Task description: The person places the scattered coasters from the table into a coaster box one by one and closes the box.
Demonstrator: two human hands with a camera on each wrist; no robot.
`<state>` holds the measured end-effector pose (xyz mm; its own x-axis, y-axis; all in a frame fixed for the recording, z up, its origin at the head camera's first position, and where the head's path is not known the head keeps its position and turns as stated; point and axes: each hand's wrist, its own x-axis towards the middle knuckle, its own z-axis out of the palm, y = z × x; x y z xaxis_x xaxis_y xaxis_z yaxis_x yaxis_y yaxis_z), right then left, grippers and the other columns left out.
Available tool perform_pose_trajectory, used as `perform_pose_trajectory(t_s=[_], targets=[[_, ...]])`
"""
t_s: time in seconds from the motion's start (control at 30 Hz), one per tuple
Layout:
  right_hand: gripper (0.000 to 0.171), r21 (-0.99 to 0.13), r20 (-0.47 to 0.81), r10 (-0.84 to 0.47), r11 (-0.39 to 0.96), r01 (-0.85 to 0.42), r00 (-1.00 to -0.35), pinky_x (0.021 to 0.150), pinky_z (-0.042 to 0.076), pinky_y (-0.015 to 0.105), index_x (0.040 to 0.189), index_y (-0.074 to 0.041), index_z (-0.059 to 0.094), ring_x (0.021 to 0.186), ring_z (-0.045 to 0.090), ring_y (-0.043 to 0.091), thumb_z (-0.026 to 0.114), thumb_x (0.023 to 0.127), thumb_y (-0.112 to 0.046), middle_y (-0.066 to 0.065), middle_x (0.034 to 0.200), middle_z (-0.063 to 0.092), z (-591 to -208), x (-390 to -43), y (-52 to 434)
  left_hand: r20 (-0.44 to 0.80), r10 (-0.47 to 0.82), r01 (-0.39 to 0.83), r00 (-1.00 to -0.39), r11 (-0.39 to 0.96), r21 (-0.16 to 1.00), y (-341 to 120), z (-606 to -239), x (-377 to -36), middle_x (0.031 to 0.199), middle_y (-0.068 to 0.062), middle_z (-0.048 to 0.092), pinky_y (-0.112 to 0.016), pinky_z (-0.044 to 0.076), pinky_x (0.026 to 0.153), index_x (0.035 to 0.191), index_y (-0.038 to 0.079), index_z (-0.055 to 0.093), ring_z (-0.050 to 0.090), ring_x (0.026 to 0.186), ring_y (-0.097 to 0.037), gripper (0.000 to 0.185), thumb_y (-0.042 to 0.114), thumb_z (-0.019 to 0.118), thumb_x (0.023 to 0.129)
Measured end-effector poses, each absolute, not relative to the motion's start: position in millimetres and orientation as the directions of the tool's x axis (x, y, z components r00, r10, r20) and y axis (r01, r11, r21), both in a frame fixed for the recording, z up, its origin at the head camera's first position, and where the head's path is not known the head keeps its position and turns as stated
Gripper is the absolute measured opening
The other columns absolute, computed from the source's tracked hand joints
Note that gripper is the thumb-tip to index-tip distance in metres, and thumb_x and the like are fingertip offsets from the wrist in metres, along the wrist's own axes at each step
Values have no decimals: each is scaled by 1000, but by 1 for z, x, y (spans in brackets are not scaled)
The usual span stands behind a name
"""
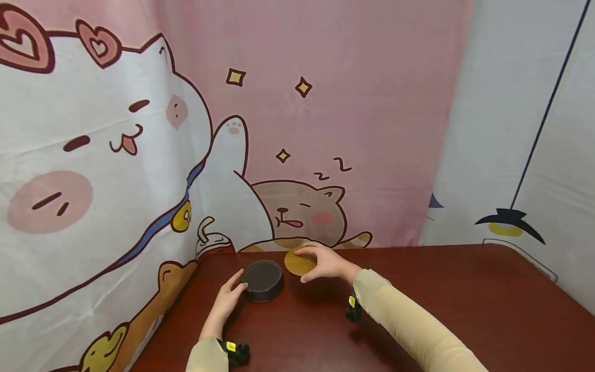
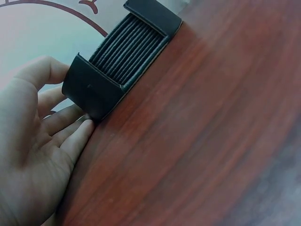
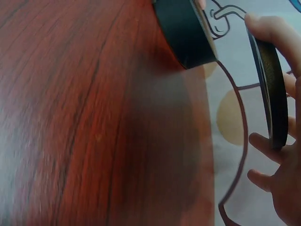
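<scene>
A round black coaster holder [image 1: 262, 280] stands on the table. My left hand [image 1: 228, 297] grips its left side, with the thumb at the upper rim and the fingers around the wall. Through an opening in the holder's wall, the left wrist view shows a stack of thin black coasters [image 2: 129, 47]. My right hand [image 1: 329, 264] pinches a round coaster [image 1: 297, 263] by its edge, just right of the holder. That coaster has a gold-brown face and a dark rim; in the right wrist view it is raised above the tabletop, with a gap between it and the holder.
The table [image 1: 446, 299] is dark red wood with a glossy grain. A pink and white curtain [image 1: 372, 103] with cartoon cats hangs right behind its far edge and along the left side. Each wrist wears a small black camera [image 1: 354, 308].
</scene>
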<state>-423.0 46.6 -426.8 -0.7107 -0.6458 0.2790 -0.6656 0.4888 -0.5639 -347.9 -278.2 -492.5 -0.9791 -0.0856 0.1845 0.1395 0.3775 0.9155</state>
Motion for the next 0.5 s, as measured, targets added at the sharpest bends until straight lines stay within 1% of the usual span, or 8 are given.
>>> perform_pose_trajectory(t_s=[0.13,0.4,0.5], targets=[[79,-557,247,-647,514,-652,-722,103,35,50,134,-25,60,136,34,29,84,62,-49,14,148,40,-433,-424,32,180,-88,134,-980,382,915,-277,-493,-346,147,-20,42,-54,27,109,145,3,44,32,137,-38,54,15,58,94],[79,-555,209,-655,533,-639,-727,103,36,50,135,-26,59,135,36,31,83,63,-49,12,150,36,-429,-422,-3,170,-97,119,-981,393,912,-279,-493,-349,147,-19,42,-55,29,107,146,6,43,33,137,-38,55,18,58,94],[79,-535,185,-659,555,-637,-729,103,37,48,135,-27,58,135,37,29,82,64,-51,10,151,35,-431,-422,-15,169,-99,117,-981,395,911,-280,-493,-349,146,-20,43,-55,30,107,146,6,44,35,136,-39,55,17,58,94]])
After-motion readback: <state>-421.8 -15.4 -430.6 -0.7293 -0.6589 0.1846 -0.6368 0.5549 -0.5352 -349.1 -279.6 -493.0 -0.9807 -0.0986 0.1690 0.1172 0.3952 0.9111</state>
